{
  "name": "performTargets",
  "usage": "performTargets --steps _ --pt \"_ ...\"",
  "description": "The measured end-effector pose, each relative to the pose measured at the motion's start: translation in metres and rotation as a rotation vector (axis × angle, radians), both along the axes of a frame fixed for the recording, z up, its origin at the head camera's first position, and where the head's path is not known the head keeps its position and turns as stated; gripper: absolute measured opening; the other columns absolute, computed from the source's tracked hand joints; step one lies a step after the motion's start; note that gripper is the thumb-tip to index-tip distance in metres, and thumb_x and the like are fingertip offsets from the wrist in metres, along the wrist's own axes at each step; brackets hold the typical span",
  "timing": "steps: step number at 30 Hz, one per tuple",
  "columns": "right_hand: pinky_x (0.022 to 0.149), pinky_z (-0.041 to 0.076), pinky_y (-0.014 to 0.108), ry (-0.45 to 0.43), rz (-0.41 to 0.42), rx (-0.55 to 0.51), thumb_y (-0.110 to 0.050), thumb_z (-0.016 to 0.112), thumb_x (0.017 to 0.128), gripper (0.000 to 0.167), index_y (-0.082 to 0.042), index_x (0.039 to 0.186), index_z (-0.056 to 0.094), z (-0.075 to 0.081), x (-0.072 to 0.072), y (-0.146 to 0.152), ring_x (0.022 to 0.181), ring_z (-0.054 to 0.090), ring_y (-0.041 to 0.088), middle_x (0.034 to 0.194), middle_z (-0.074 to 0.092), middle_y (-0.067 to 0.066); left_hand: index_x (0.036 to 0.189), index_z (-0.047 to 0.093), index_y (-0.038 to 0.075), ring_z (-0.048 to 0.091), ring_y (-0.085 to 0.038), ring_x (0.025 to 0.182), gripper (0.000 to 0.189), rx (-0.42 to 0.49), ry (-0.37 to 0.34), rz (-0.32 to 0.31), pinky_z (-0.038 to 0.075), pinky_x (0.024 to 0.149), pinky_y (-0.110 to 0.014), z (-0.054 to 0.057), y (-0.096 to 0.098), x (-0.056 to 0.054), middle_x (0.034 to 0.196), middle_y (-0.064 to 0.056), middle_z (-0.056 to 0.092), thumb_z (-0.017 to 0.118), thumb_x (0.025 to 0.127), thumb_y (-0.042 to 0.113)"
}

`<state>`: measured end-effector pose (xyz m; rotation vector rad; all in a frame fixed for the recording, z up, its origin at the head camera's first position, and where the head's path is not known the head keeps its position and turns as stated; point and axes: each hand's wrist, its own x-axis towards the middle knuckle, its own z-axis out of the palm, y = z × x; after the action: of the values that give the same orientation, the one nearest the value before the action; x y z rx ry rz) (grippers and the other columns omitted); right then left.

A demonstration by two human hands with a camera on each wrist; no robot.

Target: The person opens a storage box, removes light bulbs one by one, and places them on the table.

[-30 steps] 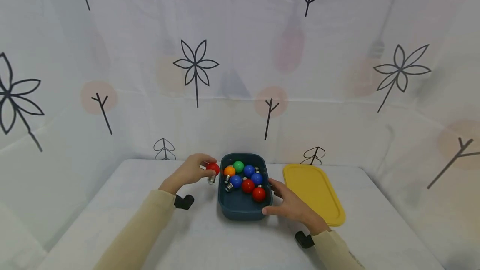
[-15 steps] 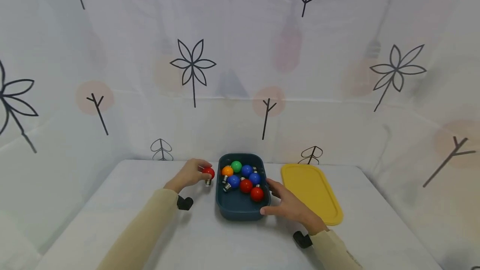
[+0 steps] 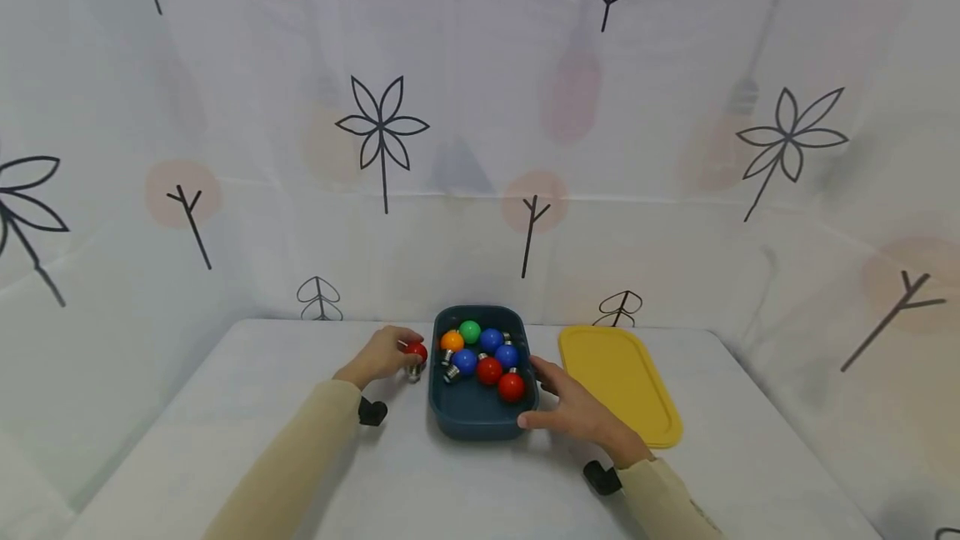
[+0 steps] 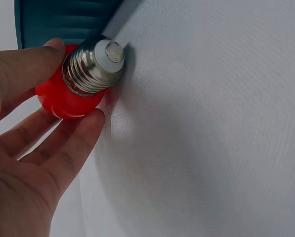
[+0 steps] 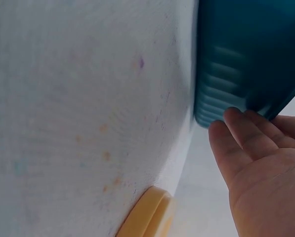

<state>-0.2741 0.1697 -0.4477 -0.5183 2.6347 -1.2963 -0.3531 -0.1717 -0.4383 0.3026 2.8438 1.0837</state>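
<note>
My left hand (image 3: 381,354) pinches a red light bulb (image 3: 416,352) between thumb and fingertips, low beside the left wall of a dark teal container (image 3: 480,425). In the left wrist view the bulb's metal screw base (image 4: 85,71) points away from the palm, close to the white cloth; whether it touches is unclear. Several bulbs lie in the container, among them an orange one (image 3: 452,341), a green one (image 3: 469,332), blue ones (image 3: 465,362) and red ones (image 3: 512,387). My right hand (image 3: 577,408) rests its fairly straight fingers (image 5: 246,133) against the container's right wall, thumb by the front corner.
A yellow lid (image 3: 622,382) lies flat to the right of the container, just beyond the right hand. White cloth covers the table (image 3: 420,490). A printed curtain (image 3: 465,148) hangs behind the table's back edge.
My left hand has lowered with the red bulb from beside the container's rim toward the tabletop. The right hand has stayed on the container. The head view has shifted slightly.
</note>
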Motion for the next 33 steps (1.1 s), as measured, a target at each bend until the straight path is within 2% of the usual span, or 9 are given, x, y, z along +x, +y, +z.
performTargets --steps 7,11,18,21,27,33 --pt "0.105 0.034 0.053 -0.004 -0.005 0.0 -0.044 0.079 0.075 0.099 -0.013 0.152 0.024 0.001 0.001 0.0 0.135 0.036 0.037 0.154 0.027 0.012 0.124 0.063 0.011 0.057 -0.024 0.099 0.039 0.024 -0.046 0.007 0.052 0.083 -0.038 -0.002 0.001 -0.002 0.121 -0.007 0.061 0.071 0.087 0.016" --pt "0.104 0.035 0.053 -0.004 -0.011 0.0 -0.044 0.079 0.075 0.099 -0.013 0.151 0.025 0.002 0.001 0.0 0.134 0.037 0.037 0.154 0.028 0.012 0.126 0.062 0.012 0.057 -0.024 0.101 0.041 0.036 -0.047 0.017 0.053 0.083 -0.038 -0.003 0.0 -0.002 0.123 -0.007 0.059 0.072 0.087 0.018" --pt "0.106 0.033 0.053 -0.009 0.002 -0.011 -0.043 0.079 0.075 0.098 -0.014 0.151 0.025 0.002 0.0 -0.001 0.135 0.035 0.035 0.154 0.028 0.01 0.125 0.062 0.013 0.057 -0.025 0.103 0.042 0.055 -0.051 0.05 0.053 0.084 -0.04 -0.002 -0.007 0.005 0.124 -0.009 0.058 0.074 0.085 0.02" --pt "0.106 0.033 0.054 -0.009 0.006 -0.016 -0.043 0.079 0.075 0.097 -0.014 0.151 0.025 0.001 0.0 -0.002 0.135 0.035 0.036 0.154 0.029 0.01 0.125 0.062 0.013 0.057 -0.026 0.106 0.043 0.036 -0.043 0.047 0.053 0.085 -0.041 0.0 -0.011 0.008 0.124 -0.01 0.057 0.074 0.085 0.022" --pt "0.105 0.034 0.055 -0.009 0.012 -0.017 -0.043 0.079 0.075 0.098 -0.014 0.151 0.025 0.001 -0.001 -0.002 0.135 0.035 0.037 0.153 0.029 0.011 0.127 0.061 0.014 0.053 -0.029 0.113 0.045 -0.018 0.021 0.024 0.049 0.091 -0.047 0.009 -0.013 0.017 0.127 -0.01 0.057 0.074 0.085 0.022" --pt "0.104 0.034 0.057 -0.018 -0.002 -0.011 -0.042 0.08 0.074 0.098 -0.015 0.151 0.025 0.001 0.0 -0.001 0.134 0.036 0.038 0.153 0.029 0.012 0.127 0.061 0.015 0.053 -0.03 0.113 0.044 -0.034 0.111 -0.046 0.049 0.092 -0.045 0.022 -0.002 0.027 0.129 -0.009 0.055 0.073 0.086 0.022"
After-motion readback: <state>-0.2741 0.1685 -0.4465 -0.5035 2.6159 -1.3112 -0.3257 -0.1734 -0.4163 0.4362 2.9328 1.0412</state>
